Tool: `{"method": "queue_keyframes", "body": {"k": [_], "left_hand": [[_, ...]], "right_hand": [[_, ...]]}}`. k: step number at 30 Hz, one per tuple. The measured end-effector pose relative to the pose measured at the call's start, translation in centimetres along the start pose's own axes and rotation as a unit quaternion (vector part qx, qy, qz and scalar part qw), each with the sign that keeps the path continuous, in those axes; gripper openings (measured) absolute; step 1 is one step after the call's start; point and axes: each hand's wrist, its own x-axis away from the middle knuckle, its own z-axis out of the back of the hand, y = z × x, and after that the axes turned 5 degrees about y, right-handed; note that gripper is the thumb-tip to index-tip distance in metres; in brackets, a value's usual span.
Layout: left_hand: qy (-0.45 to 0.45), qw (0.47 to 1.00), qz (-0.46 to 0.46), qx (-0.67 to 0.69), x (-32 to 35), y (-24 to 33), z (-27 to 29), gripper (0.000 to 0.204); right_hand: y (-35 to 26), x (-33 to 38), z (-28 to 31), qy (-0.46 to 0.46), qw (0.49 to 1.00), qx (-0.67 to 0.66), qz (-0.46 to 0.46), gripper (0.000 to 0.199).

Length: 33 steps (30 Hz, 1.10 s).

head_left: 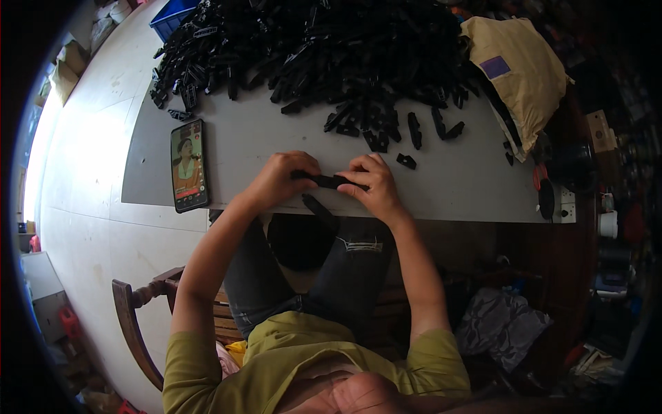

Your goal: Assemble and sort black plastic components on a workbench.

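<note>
Between my two hands, just above the near edge of the grey table, is a long black plastic piece (329,181). My left hand (286,178) is closed on its left end and my right hand (371,183) pinches its right end. Another black part (317,208) sits below it at the table edge, partly over my lap; what bears it I cannot tell. A large heap of black plastic parts (296,48) covers the far side of the table. Several loose ones, among them a small block (406,161) and a narrow strip (414,130), lie nearer my right hand.
A phone (188,165) with its screen lit lies at the left end of the table (241,138). At the right end rests a beige sack (520,69). A blue crate (170,19) stands behind the heap. A wooden chair arm (138,297) is at my left.
</note>
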Motion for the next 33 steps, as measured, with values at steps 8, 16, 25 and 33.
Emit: {"method": "queue_keyframes", "body": {"k": [8,16,25,33], "left_hand": [[-0.030,0.999,-0.014,0.002,-0.5,0.5,-0.2,0.024],[0.235,0.946,-0.030,-0.220,-7.3,-0.8,-2.3,0.029],[0.141,0.972,-0.024,-0.185,-1.1,-0.7,-0.7,0.026],[0.034,0.999,0.011,-0.027,0.9,0.9,-0.3,0.021]], "right_hand": [[-1.5,0.6,-0.5,-0.014,0.999,0.047,-0.008,0.032],[3.0,3.1,4.6,0.155,0.943,0.282,-0.078,0.036],[1.7,3.5,3.3,0.218,0.800,-0.457,-0.322,0.034],[-2.1,0.1,-0.4,0.034,0.996,-0.028,-0.083,0.029]]}}
